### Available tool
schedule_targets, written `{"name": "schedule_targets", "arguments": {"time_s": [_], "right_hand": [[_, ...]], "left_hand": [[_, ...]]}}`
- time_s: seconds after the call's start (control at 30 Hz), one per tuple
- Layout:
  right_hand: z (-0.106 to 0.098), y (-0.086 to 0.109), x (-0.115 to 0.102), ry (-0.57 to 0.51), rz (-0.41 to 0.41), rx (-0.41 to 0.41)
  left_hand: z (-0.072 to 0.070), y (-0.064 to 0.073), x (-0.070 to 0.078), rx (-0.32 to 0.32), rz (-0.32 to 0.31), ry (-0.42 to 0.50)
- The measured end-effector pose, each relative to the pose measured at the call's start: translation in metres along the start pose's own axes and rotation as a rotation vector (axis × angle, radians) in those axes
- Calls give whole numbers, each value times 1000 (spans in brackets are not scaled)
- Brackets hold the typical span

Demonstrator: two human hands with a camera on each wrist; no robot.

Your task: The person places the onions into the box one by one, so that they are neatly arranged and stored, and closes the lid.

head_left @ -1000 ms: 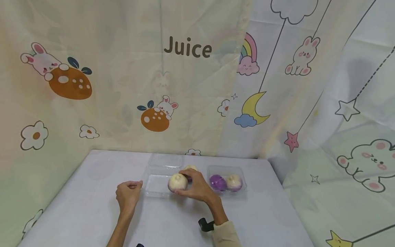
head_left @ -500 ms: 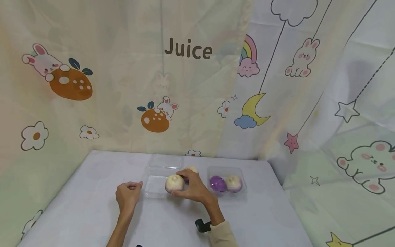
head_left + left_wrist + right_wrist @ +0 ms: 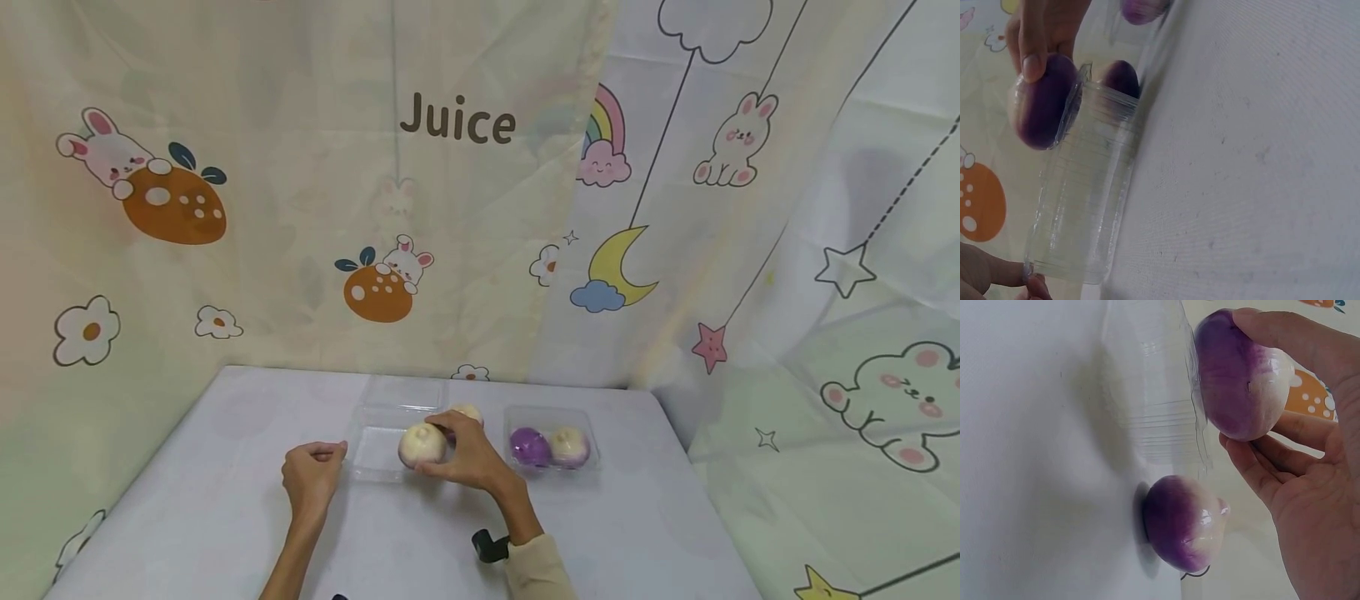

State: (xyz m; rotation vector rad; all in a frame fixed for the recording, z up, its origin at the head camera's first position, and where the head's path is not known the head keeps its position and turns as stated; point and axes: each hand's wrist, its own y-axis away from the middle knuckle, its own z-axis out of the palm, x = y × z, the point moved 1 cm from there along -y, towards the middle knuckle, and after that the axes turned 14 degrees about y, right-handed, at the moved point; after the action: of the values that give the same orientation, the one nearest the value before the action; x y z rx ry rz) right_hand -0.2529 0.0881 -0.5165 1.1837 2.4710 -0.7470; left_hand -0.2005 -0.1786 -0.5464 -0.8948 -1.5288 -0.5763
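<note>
A purple-and-cream turnip (image 3: pixel 422 446) is held in my right hand (image 3: pixel 472 457), thumb on the near side and fingers on the far side. It hangs over the right end of a clear plastic box (image 3: pixel 1079 212) whose lid lies folded back, and its purple underside is right at the rim in the right wrist view. The left end of this box's rim is pinched between thumb and finger of my left hand (image 3: pixel 988 275). A second turnip (image 3: pixel 1182 522) stands on the table just right of the box, partly hidden behind my right hand in the head view.
Another clear box (image 3: pixel 551 413) stands to the right, with a purple round piece (image 3: pixel 529 447) and a turnip (image 3: pixel 570 446) inside. A white cloth covers the table (image 3: pixel 637 525). Printed curtains (image 3: pixel 285 250) hang behind it.
My right hand has moved slightly left with the turnip, further over the open box. The left hand has stayed at the box's left end.
</note>
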Motion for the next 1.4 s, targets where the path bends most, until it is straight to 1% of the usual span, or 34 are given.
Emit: {"name": "schedule_targets", "arguments": {"time_s": [0.2,0.43,1.1,1.4], "right_hand": [[0,0,-1,10,7,-11],[1,-1,-2,33,7,-15],[8,-2,-4,42,18,-32],[10,-5,-2,42,15,-34]], "left_hand": [[1,-2,-1,-2,-9,9],[2,-2,-3,-3,4,13],[0,-1,-4,-5,-4,13],[2,-4,-4,0,-3,8]]}}
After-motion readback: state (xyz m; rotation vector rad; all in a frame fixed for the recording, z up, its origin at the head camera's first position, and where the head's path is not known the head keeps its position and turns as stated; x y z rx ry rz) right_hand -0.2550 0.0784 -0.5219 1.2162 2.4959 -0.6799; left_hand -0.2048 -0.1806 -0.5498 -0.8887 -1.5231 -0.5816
